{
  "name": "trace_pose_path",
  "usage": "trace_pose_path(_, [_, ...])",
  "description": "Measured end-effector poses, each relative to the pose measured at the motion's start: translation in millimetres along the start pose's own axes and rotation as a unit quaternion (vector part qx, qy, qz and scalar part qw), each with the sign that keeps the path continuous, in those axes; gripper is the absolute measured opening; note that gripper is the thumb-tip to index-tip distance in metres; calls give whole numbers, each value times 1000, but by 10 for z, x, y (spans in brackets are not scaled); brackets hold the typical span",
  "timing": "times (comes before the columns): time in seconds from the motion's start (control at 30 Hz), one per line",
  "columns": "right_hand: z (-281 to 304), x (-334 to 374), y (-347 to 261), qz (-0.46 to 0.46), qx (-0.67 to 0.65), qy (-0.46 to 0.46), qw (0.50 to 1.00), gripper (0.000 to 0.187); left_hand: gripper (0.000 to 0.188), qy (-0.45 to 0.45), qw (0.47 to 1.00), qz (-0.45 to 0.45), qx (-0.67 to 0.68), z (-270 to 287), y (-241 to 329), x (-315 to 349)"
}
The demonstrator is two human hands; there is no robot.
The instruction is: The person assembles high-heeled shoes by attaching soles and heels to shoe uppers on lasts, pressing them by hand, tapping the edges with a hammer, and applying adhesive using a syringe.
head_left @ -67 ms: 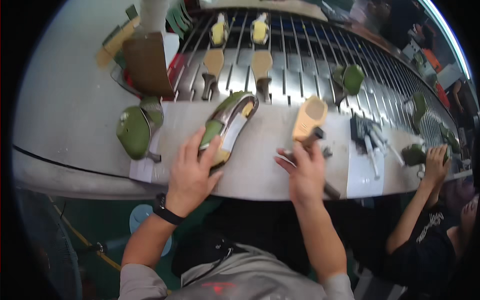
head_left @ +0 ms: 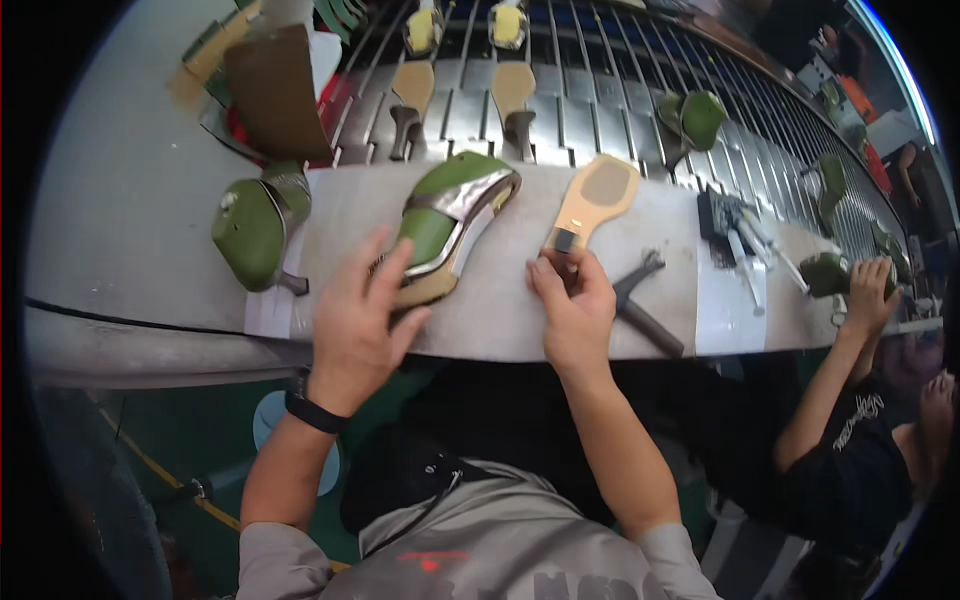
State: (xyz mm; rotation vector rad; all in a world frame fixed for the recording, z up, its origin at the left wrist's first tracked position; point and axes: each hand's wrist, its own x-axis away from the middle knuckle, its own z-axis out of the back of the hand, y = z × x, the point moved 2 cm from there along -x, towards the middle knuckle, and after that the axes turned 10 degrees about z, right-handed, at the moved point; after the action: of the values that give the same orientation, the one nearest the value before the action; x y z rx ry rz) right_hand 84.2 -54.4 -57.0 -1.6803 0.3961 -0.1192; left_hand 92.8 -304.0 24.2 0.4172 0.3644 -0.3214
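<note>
The central green shoe [head_left: 435,230] lies on its side on the pale worktop [head_left: 490,325], underside turned rightward, presumably for access. At the shoe's near end the left hand [head_left: 358,320] is spread, apparently to steady it; contact cannot be confirmed. Right of the shoe, the right hand [head_left: 580,315] pinches a tan sole [head_left: 590,205] by its dark end, likely leaving the broad face free. Beyond the shoe runs a slatted metal conveyor [head_left: 600,125].

Free gap over bench [head_left: 498,300] between green shoe [head_left: 436,232] and tan sole [head_left: 590,208]; hammer [head_left: 652,325] obstructs beside right fingers [head_left: 590,272].
</note>
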Motion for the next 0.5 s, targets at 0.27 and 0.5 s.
trace_pose_path(0.27, [464,135,-411,210,336,-52,917,46,61,81,979,87,166,-420,-473,445])
trace_pose_path(0.5, [163,-379,-391,41,-99,-142,984,41,63,90,979,77,169,-478,-482,466])
